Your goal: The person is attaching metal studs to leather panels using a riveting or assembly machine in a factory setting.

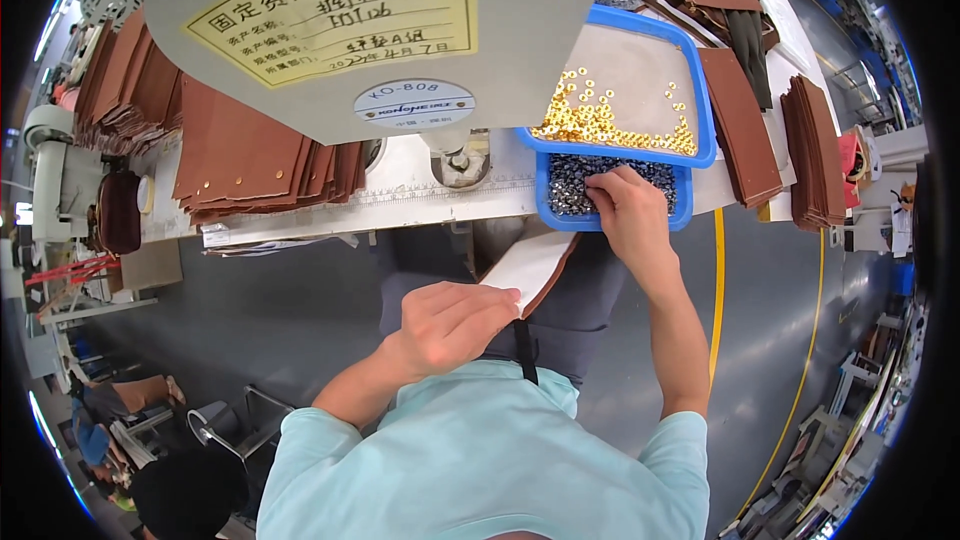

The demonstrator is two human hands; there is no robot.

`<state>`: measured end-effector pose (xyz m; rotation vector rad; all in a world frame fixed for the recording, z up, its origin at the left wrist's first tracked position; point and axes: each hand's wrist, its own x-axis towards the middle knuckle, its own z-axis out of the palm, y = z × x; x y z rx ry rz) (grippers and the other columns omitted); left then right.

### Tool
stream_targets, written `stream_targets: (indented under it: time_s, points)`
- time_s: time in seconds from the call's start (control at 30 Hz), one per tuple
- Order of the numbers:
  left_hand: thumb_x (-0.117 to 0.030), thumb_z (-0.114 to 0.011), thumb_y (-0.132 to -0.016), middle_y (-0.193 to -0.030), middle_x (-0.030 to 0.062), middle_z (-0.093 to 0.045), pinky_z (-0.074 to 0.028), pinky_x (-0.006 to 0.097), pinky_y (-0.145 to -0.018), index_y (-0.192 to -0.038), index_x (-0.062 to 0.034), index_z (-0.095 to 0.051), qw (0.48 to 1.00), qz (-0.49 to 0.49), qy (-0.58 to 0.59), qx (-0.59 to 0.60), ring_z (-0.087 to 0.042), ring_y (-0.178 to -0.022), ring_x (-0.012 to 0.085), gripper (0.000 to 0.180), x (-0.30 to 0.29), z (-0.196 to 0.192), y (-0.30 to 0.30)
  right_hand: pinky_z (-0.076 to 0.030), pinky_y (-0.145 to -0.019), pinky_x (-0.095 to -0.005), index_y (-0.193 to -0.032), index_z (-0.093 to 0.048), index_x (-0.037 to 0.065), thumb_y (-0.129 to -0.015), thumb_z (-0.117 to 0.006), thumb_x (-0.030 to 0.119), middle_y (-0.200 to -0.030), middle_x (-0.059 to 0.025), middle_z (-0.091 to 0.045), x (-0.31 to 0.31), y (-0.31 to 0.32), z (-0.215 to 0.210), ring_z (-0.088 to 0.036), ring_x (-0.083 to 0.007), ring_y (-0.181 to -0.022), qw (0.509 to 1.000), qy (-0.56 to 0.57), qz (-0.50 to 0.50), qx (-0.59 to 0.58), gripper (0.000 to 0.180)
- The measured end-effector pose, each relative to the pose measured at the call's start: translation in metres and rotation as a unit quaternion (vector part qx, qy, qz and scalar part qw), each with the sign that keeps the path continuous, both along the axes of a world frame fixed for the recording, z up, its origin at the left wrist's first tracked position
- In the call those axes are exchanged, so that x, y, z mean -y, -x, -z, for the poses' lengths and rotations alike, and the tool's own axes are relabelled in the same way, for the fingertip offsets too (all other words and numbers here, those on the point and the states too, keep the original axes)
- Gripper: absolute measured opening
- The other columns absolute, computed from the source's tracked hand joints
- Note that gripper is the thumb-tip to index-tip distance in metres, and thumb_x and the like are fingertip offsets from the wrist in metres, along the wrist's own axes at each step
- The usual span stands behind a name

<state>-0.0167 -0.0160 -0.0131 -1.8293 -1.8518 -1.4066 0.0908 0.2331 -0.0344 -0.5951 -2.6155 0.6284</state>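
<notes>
My left hand is closed on a strip of brown leather, its white underside turned up, held over my lap at the table's front edge. My right hand reaches into a small blue tray filled with dark shiny metal studs. Its thumb and fingers are pinched together among the studs; whatever lies between the fingertips is hidden. Behind and partly over that tray sits a larger blue tray with small gold ring-shaped pieces heaped along its near side.
A grey machine with a yellow label stands close in front, above a round metal base. Brown leather pieces are stacked at the left. More leather panels lie at the right, by the table edge.
</notes>
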Motion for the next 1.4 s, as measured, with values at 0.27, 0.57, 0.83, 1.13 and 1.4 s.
stream_targets:
  time_s: [0.27, 0.57, 0.83, 1.13, 1.4]
  points:
    - [0.0, -0.074, -0.067, -0.087, 0.003, -0.067, -0.054, 0.024, -0.056, -0.087, -0.011, -0.07, 0.996, 0.066, -0.031, -0.06, -0.069, -0.071, 0.0183, 0.023, 0.005, 0.002, 0.001, -0.053, -0.066, -0.03, -0.094, -0.075, 0.003, -0.084, -0.073, 0.003, -0.089, -0.0086, -0.071, 0.03, -0.02, -0.03, -0.069, -0.0192, -0.076, 0.973, 0.22, -0.011, -0.066, 0.01]
    - [-0.006, -0.077, -0.064, -0.077, 0.0014, -0.061, -0.05, 0.024, -0.051, -0.091, -0.0041, -0.071, 0.987, 0.128, -0.066, -0.068, -0.065, -0.067, 0.0154, 0.028, -0.002, -0.004, -0.005, -0.054, -0.076, -0.0259, -0.096, -0.076, -0.002, -0.082, -0.078, -0.002, -0.093, -0.0093, -0.071, 0.054, -0.035, -0.053, -0.067, -0.0141, -0.085, 0.687, 0.694, -0.182, 0.115, 0.014]
    - [0.001, -0.074, -0.062, -0.085, 0.0069, -0.059, -0.058, 0.027, -0.057, -0.088, 0.0003, -0.07, 0.981, 0.167, -0.058, -0.073, -0.067, -0.071, 0.0199, 0.027, 0.011, -0.002, -0.007, -0.052, -0.075, -0.0264, -0.092, -0.077, -0.001, -0.077, -0.081, -0.005, -0.093, -0.0084, -0.069, 0.059, -0.036, -0.047, -0.065, -0.0153, -0.085, 0.566, 0.783, -0.2, 0.164, 0.016]
    - [0.002, -0.072, -0.063, -0.087, 0.0098, -0.059, -0.058, 0.028, -0.056, -0.085, 0.0031, -0.067, 0.979, 0.185, -0.058, -0.062, -0.066, -0.068, 0.0207, 0.023, 0.012, -0.001, -0.009, -0.055, -0.078, -0.026, -0.093, -0.076, -0.003, -0.083, -0.079, 0.002, -0.091, -0.0072, -0.074, 0.062, -0.039, -0.036, -0.07, -0.0138, -0.084, 0.529, 0.797, -0.185, 0.225, 0.012]
    - [-0.001, -0.07, -0.065, -0.089, 0.0107, -0.062, -0.055, 0.027, -0.057, -0.084, 0.0021, -0.066, 0.987, 0.144, -0.028, -0.061, -0.064, -0.068, 0.0188, 0.02, 0.014, 0.001, -0.008, -0.055, -0.074, -0.0249, -0.099, -0.076, 0.003, -0.087, -0.075, 0.005, -0.09, -0.0065, -0.072, 0.07, -0.045, -0.061, -0.069, -0.0125, -0.082, 0.741, 0.616, -0.215, 0.158, 0.013]
